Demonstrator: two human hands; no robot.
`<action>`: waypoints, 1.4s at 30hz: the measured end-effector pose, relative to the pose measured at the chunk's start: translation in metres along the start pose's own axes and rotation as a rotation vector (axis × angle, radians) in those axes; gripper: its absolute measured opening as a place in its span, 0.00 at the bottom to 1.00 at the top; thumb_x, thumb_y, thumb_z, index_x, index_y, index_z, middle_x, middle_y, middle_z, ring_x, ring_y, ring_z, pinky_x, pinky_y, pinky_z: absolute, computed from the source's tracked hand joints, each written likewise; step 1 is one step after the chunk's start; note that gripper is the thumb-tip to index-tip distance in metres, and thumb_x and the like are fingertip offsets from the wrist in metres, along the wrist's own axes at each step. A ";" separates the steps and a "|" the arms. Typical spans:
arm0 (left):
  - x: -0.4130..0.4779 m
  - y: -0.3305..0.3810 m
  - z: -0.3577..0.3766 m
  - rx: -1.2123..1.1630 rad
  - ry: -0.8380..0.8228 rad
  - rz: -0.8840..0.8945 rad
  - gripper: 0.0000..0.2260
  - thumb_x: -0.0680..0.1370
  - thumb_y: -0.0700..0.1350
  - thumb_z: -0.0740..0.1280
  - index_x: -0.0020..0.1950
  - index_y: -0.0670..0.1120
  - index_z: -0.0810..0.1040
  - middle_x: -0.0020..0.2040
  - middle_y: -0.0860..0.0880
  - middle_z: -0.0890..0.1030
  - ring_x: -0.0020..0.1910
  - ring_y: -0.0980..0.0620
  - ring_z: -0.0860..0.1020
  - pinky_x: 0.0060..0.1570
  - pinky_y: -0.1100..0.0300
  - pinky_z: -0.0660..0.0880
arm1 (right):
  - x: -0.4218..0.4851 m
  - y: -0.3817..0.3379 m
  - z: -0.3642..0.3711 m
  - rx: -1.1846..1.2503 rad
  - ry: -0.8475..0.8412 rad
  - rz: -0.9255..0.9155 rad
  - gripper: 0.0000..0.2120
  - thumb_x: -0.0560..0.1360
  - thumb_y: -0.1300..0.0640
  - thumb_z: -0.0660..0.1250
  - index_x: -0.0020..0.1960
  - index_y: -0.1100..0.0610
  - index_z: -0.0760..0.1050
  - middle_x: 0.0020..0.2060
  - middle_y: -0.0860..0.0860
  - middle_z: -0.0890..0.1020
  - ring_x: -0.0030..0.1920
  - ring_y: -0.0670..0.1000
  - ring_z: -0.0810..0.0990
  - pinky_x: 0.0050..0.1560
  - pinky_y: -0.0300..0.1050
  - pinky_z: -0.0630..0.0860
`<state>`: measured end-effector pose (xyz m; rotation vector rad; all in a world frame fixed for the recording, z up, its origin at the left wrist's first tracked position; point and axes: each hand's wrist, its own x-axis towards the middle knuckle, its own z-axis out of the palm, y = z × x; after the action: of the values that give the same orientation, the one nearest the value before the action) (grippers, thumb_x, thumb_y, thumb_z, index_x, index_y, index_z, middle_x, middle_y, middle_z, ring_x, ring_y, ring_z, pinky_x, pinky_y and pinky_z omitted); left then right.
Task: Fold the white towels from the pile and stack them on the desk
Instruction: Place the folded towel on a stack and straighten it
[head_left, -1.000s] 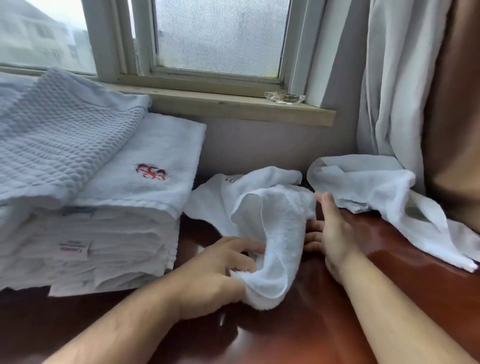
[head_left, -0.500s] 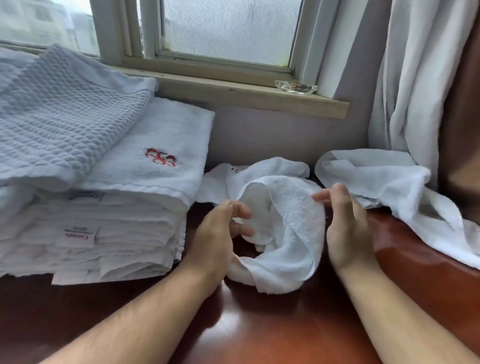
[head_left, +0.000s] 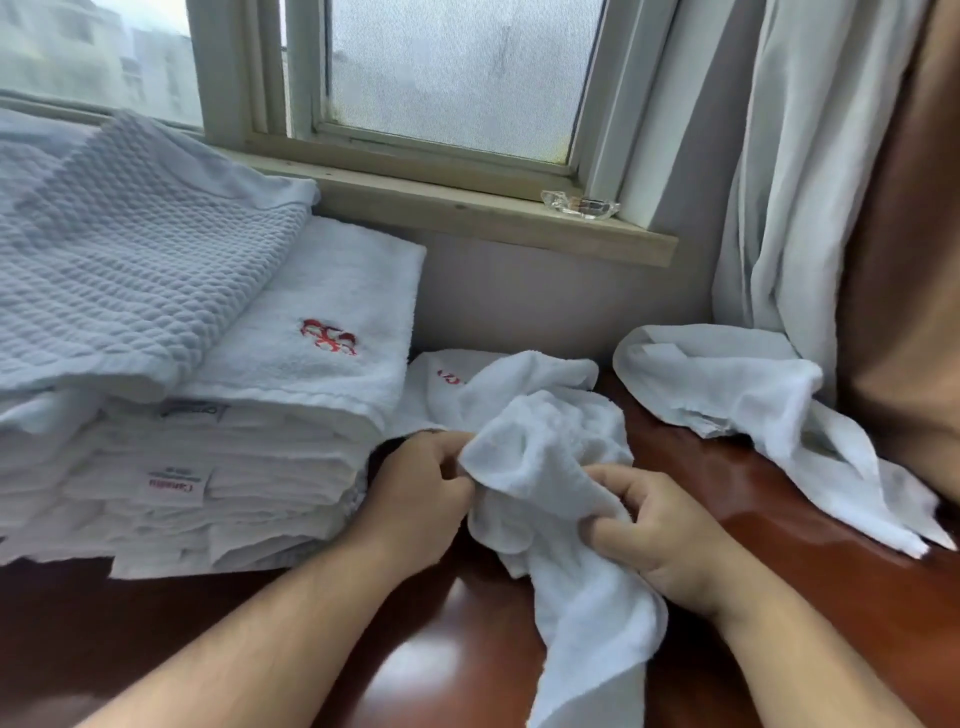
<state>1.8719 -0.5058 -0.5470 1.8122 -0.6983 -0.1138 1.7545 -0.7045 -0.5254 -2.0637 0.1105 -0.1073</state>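
A crumpled white towel (head_left: 545, 447) is bunched between both hands above the dark red desk (head_left: 447, 665), one end trailing toward me. My left hand (head_left: 415, 493) pinches its left edge. My right hand (head_left: 654, 535) grips a fold on its right side, fingers curled into the cloth. A tall stack of folded white towels (head_left: 218, 483) stands on the left, its top towel bearing a red embroidered mark (head_left: 328, 336). Another loose white towel (head_left: 748, 410) lies rumpled at the right.
A waffle-textured white towel (head_left: 124, 270) drapes over the stack's far left. Behind runs a wooden window sill (head_left: 467, 213) with a clear glass dish (head_left: 579, 203). A white curtain (head_left: 800, 171) and a brown drape (head_left: 904, 291) hang at the right.
Both hands have closed on the towel and gathered it up off the desk; earlier the right hand lay open beside it. The view has tilted slightly up.
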 end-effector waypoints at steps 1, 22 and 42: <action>-0.004 -0.001 0.001 0.065 -0.008 0.026 0.07 0.76 0.36 0.69 0.47 0.44 0.85 0.44 0.44 0.82 0.45 0.49 0.80 0.52 0.49 0.77 | -0.003 0.001 0.000 0.012 0.040 -0.001 0.18 0.71 0.62 0.66 0.53 0.44 0.84 0.48 0.48 0.87 0.51 0.46 0.85 0.47 0.39 0.80; -0.041 0.084 -0.020 0.368 -0.149 0.138 0.10 0.73 0.58 0.75 0.47 0.53 0.85 0.43 0.53 0.80 0.46 0.55 0.79 0.47 0.55 0.75 | -0.039 -0.037 -0.039 -0.631 0.493 -0.059 0.21 0.76 0.65 0.58 0.63 0.47 0.76 0.55 0.49 0.78 0.57 0.52 0.76 0.55 0.45 0.71; -0.104 0.143 -0.077 0.926 0.312 0.023 0.10 0.75 0.47 0.64 0.56 0.51 0.73 0.53 0.49 0.78 0.54 0.44 0.77 0.49 0.52 0.72 | -0.148 -0.141 -0.059 -0.712 0.655 -0.438 0.10 0.65 0.41 0.64 0.32 0.44 0.66 0.34 0.45 0.73 0.35 0.45 0.73 0.33 0.43 0.64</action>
<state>1.7612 -0.4151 -0.4179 2.6113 -0.5804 0.5895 1.6052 -0.6708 -0.3781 -2.6461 0.1019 -1.1569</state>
